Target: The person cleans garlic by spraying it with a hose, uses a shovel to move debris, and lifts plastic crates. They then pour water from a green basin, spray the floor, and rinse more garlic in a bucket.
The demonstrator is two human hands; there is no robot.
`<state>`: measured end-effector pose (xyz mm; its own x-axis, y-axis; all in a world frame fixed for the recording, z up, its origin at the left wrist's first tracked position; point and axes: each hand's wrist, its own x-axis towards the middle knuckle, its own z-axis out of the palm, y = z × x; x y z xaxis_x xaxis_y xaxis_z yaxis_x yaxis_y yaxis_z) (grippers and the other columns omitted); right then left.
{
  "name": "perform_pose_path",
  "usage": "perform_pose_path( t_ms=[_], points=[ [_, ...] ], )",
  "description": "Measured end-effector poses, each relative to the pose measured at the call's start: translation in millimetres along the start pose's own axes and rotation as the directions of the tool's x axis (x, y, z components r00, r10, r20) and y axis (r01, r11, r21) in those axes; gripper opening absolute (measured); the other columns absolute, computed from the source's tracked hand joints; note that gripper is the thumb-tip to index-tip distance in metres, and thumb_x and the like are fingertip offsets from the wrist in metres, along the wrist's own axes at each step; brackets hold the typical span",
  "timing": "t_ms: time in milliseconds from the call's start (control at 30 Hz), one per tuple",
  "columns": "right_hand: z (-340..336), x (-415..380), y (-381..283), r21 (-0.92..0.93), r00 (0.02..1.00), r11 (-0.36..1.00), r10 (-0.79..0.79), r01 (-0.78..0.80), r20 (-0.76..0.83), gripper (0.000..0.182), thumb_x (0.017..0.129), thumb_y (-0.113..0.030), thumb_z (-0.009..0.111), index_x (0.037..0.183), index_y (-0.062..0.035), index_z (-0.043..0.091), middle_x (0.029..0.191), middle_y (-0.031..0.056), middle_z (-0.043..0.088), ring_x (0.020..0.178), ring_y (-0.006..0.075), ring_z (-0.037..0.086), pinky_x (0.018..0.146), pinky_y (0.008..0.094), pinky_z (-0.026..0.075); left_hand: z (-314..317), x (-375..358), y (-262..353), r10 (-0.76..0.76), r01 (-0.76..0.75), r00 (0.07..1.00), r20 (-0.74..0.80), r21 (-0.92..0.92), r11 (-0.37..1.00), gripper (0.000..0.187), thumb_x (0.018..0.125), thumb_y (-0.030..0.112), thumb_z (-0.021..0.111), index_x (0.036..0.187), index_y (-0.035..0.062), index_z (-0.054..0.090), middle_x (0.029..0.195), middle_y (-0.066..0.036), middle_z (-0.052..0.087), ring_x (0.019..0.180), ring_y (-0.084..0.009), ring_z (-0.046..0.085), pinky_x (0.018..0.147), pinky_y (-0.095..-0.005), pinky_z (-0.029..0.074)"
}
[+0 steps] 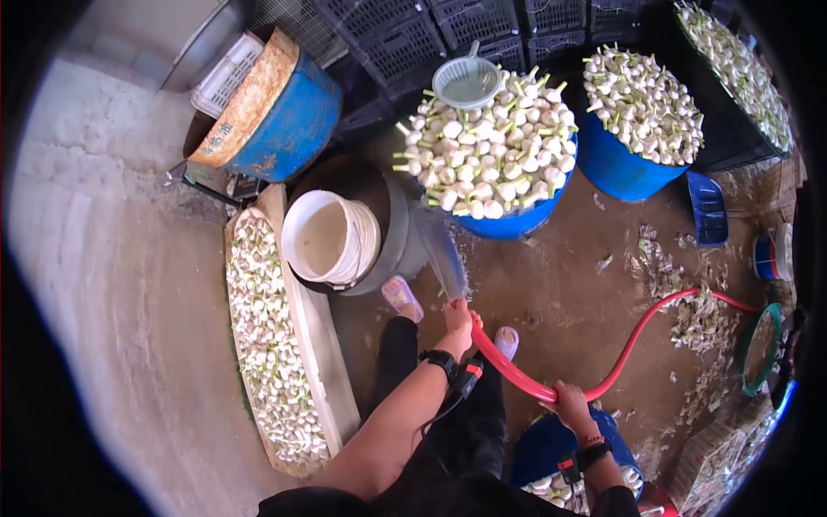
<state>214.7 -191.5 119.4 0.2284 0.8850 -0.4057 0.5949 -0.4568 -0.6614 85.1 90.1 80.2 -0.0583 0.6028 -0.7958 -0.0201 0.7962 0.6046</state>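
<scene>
Left hand (459, 319) clenches the red hose (517, 376) nozzle end, right hand (570, 403) grasps it farther back; spray runs up-left toward the garlic-heaped blue barrel (508, 226).

The red hose (620, 358) looks like glossy, smooth rubber or plastic. The far blue barrel (517, 222) is smooth plastic, the white bucket (323, 237) matt plastic. The floor (568, 284) is rough, wet concrete.

floor (568, 293): wet brown concrete, littered with scraps
left side (103, 258): pale rough concrete
back: dark plastic crates (448, 26) stacked in a row
light: daylight, bright
</scene>
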Motion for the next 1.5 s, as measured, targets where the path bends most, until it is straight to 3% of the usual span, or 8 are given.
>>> perform_pose_path(
  t_ms=[233,467,633,933,1133,1333,1433,1500],
  points=[
    [17.2,9.6,15.2,0.021,0.995,0.999,-0.032,0.034,-0.095,0.036,0.069,-0.038,0.066,0.079,-0.0071,0.05,0.069,0.0117,0.055,0.071,0.0322,0.055,0.064,0.0422,0.042,5.9,14.9,7.4,0.024,-0.028,0.999,0.049,0.08,0.996,0.011,0.085,0.023,0.045,0.09,0.0142,0.041,0.054,-0.005,0.043,0.041,-0.0171,0.045,0.037,-0.0329,0.04],
    [3.6,4.9,4.3,-0.024,0.991,0.997,-0.079,0.077,-0.108,0.033,0.072,-0.037,0.062,0.077,-0.0075,0.048,0.073,0.0104,0.056,0.073,0.0306,0.055,0.068,0.0405,0.041,-25.9,28.7,-8.3,-0.126,0.126,0.992,0.011,-0.073,0.989,0.012,0.084,0.024,0.044,0.09,0.0136,0.039,0.056,-0.005,0.043,0.043,-0.0163,0.045,0.038,-0.0309,0.04],
    [-1.3,0.9,0.0,-0.039,0.998,0.998,-0.05,0.048,-0.042,0.034,0.071,-0.036,0.064,0.078,-0.0068,0.048,0.073,0.011,0.055,0.074,0.0321,0.054,0.067,0.0415,0.041,-25.3,7.9,-4.1,-0.1,0.096,0.994,-0.05,-0.084,0.992,0.015,0.084,0.023,0.044,0.094,0.0133,0.038,0.058,-0.005,0.043,0.043,-0.0163,0.045,0.038,-0.0314,0.04],
    [8.7,34.5,1.4,-0.074,0.995,0.995,-0.078,0.073,-0.068,0.036,0.071,-0.038,0.063,0.077,-0.0069,0.047,0.069,0.012,0.054,0.069,0.0318,0.054,0.062,0.042,0.042,-10.7,35.3,16.0,0.033,-0.025,0.998,0.054,-0.139,0.99,0.013,0.086,0.022,0.043,0.09,0.0109,0.038,0.055,-0.006,0.042,0.038,-0.017,0.044,0.032,-0.0333,0.039],
    [2.0,35.7,-11.6,-0.09,0.998,0.994,-0.059,0.057,-0.021,0.032,0.073,-0.034,0.062,0.077,-0.006,0.046,0.074,0.0118,0.055,0.073,0.0319,0.055,0.065,0.0419,0.043,-30.1,54.8,0.6,-0.213,0.221,0.975,0.058,-0.209,0.953,0.009,0.083,0.021,0.044,0.083,0.0134,0.039,0.056,-0.004,0.042,0.041,-0.0156,0.043,0.037,-0.0302,0.039],
    [-11.4,46.5,-42.1,-0.091,0.994,0.996,0.001,0.01,0.112,0.029,0.07,-0.03,0.065,0.081,-0.0076,0.051,0.075,0.0112,0.057,0.077,0.0318,0.056,0.068,0.0412,0.043,-78.7,47.7,-17.7,-0.317,0.252,0.935,-0.162,-0.326,0.911,0.008,0.085,0.023,0.042,0.091,0.0182,0.04,0.055,-0.004,0.042,0.04,-0.0153,0.042,0.037,-0.0298,0.037],
    [6.2,75.3,-43.9,-0.14,0.966,0.99,0.065,-0.03,0.25,0.026,0.069,-0.028,0.066,0.082,-0.0091,0.054,0.074,0.0105,0.058,0.076,0.0321,0.056,0.069,0.0413,0.043,-113.3,58.2,-40.0,-0.278,0.107,0.848,-0.451,-0.368,0.924,0.015,0.086,0.023,0.04,0.098,0.0141,0.04,0.056,-0.004,0.042,0.038,-0.0147,0.04,0.034,-0.0283,0.035],
    [33.5,99.0,-35.3,-0.158,0.97,0.987,0.031,0.008,0.242,0.024,0.068,-0.026,0.067,0.08,-0.0094,0.054,0.072,0.0101,0.059,0.074,0.032,0.056,0.069,0.0415,0.043,-140.0,74.3,-47.9,-0.267,0.034,0.834,-0.483,-0.437,0.899,0.015,0.083,0.025,0.039,0.085,0.0106,0.037,0.05,-0.004,0.039,0.036,-0.0158,0.038,0.033,-0.0287,0.034]
  ],
)
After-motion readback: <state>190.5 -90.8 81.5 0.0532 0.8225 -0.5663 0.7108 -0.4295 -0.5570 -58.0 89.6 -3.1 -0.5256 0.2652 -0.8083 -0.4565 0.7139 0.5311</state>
